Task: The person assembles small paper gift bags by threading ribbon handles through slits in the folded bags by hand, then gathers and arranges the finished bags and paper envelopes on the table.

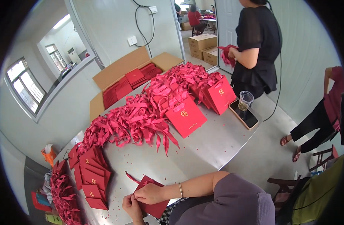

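Observation:
A flat red paper gift bag (157,208) lies at the table's near edge, partly under my hands. My right hand (147,193), with a bracelet at the wrist, is closed at the bag's upper left edge. Against its fingertips, my left hand (131,205) pinches at the same edge. The small part between the fingertips is hidden. A red ribbon end (132,177) sticks out beyond the bag's far corner. To the left, several flat red gift bags (94,176) lie in an overlapping stack.
A long heap of red ribbons (130,120) with bags (186,117) spans the table (194,161). Behind stands an open carton (121,62) of red bags. A phone (251,119) and plastic cup (246,99) sit at right. A person (258,41) stands beyond, holding red ribbons.

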Demonstrator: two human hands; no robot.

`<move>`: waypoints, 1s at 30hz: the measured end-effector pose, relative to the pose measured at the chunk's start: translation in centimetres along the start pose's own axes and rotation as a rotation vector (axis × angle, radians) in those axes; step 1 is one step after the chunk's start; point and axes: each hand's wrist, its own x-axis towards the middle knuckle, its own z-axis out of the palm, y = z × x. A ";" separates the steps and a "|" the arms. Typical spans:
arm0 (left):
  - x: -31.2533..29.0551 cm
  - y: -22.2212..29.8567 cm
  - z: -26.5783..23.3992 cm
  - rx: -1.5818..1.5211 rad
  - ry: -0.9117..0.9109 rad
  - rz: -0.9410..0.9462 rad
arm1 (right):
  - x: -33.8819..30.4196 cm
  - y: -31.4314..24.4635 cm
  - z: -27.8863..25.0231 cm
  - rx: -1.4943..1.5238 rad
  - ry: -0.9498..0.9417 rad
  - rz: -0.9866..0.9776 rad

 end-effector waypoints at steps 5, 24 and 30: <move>-0.1 0.0 0.1 0.025 0.015 0.017 | -0.1 0.0 0.0 -0.007 -0.013 0.031; 0.2 -1.1 -0.2 -0.020 0.014 0.050 | 0.1 -0.2 0.1 -0.066 0.004 -0.007; 0.0 -1.0 0.1 0.030 -0.012 0.073 | -0.5 0.0 0.3 -0.085 0.013 -0.003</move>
